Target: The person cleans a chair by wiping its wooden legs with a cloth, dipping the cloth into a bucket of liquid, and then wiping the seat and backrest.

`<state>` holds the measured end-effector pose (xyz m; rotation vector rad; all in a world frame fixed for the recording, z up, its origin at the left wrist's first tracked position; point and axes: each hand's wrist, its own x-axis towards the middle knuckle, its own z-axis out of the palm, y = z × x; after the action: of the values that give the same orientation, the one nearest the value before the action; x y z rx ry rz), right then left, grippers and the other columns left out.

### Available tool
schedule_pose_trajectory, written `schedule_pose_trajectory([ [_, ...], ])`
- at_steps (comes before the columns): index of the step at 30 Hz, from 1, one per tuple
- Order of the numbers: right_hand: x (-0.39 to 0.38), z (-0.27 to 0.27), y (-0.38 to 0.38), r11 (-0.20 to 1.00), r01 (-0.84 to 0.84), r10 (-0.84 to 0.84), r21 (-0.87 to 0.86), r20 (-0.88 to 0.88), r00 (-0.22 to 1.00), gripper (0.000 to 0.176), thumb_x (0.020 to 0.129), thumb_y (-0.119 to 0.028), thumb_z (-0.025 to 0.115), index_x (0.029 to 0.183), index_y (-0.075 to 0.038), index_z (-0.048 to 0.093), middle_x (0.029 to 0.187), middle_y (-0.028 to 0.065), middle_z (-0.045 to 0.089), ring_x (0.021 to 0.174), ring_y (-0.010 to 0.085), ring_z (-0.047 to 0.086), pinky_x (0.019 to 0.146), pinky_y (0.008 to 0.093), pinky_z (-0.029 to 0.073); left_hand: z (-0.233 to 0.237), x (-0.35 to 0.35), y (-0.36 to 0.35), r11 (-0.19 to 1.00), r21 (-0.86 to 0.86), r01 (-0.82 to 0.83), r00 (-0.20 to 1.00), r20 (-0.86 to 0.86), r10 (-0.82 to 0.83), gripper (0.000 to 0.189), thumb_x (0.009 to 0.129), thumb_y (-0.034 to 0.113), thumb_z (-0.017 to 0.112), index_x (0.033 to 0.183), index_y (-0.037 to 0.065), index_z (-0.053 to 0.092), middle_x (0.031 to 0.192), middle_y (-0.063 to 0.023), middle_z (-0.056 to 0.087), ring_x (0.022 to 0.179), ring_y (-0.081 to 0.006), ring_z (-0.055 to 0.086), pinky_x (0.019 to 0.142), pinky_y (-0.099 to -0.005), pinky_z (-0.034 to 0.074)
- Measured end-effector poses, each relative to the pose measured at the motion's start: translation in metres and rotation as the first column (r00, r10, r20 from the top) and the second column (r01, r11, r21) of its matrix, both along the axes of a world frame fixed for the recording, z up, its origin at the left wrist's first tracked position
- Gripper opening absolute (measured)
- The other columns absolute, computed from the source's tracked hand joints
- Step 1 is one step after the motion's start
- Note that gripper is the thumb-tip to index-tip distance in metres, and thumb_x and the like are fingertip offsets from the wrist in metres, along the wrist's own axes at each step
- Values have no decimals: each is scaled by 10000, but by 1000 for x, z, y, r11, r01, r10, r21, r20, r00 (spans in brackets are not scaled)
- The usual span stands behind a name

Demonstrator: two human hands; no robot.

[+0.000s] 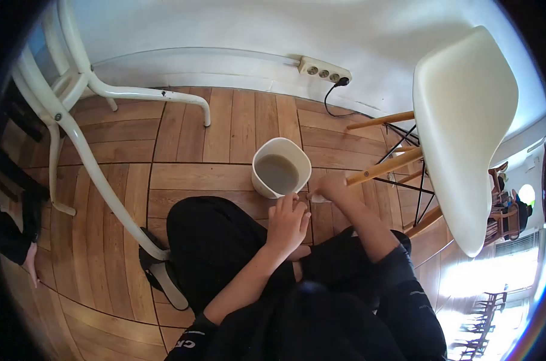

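Observation:
A cream-white bucket (260,182) with murky grey liquid (277,173) inside stands upright on the floor ahead of my crossed legs. My left hand (288,222) is at its near rim, fingers curled and pressed together; what they hold, if anything, is hidden. Just right of the bucket, my right hand (331,186) is closed low over the floor. A small whitish thing (321,198) shows beneath its fingers, too little visible to name.
A white chair with wooden legs (465,138) stands close on the right. White tubular metal legs (86,150) rise on the left. A power strip (324,70) with a plugged-in black cord is on the wall. Another person's hand (30,265) shows at far left.

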<state>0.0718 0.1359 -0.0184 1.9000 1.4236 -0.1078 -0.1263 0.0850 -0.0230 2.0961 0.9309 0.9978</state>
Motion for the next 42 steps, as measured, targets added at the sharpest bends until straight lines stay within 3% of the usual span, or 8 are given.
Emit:
schedule_pose_trajectory([
  [13,15,65,-49,986,-74,48,150,172,984,503,810,-605,500,842,-158,728,799,67,684,772,209,641,813,425,374,6,6,0,998,-11,54,997,-49,-54,162,792,143,645,918,64,582,1088,-117,487,1034,-297,493,796,-440,395],
  [21,18,64,-95,752,-199,346,629,-119,931,389,805,-463,619,908,-91,666,787,105,663,788,304,639,805,384,433,6,8,-8,996,42,77,996,-36,-76,187,786,138,643,944,58,583,1059,-133,502,1026,-329,497,827,-444,408],
  [22,8,75,-103,757,30,256,653,-338,906,391,824,-445,605,957,-80,643,802,116,661,795,331,633,796,382,449,6,9,-8,996,14,92,996,-5,-92,187,789,124,637,952,53,579,1050,-139,505,1014,-333,503,835,-434,413],
  [27,-19,59,-172,425,876,305,228,-947,98,489,950,-464,428,1171,-45,550,1072,133,630,955,302,624,808,381,497,0,22,-13,981,-14,195,976,104,-192,267,807,126,617,1050,35,550,1061,-149,504,1013,-337,502,867,-428,411],
  [29,-21,53,-196,538,728,391,-425,-639,-662,652,938,-572,316,1247,-24,485,1174,145,582,1074,293,576,907,392,470,-2,34,-14,971,-34,235,960,166,-227,296,819,99,609,1090,19,520,1061,-162,514,1007,-319,520,883,-394,418],
  [36,-7,54,-254,321,651,557,-687,-419,-717,842,887,-673,210,1303,37,393,1298,175,483,1202,352,471,1002,491,382,17,101,-7,919,-25,394,910,150,-386,485,862,174,597,1274,0,411,1239,-204,485,1159,-355,473,956,-405,391],
  [38,6,57,-274,578,426,508,-696,-102,-855,759,915,-625,275,1352,-8,347,1329,167,450,1218,325,459,1028,466,364,37,127,0,909,79,410,895,157,-418,499,862,164,590,1287,4,381,1221,-227,483,1130,-387,477,918,-431,407],
  [42,1,91,-300,380,739,477,-556,-567,-672,605,964,-480,370,1353,-16,362,1321,163,469,1225,310,458,1036,449,354,54,165,7,875,101,474,872,84,-483,375,870,149,568,1200,-5,476,1115,-234,550,1046,-407,521,845,-453,439],
])
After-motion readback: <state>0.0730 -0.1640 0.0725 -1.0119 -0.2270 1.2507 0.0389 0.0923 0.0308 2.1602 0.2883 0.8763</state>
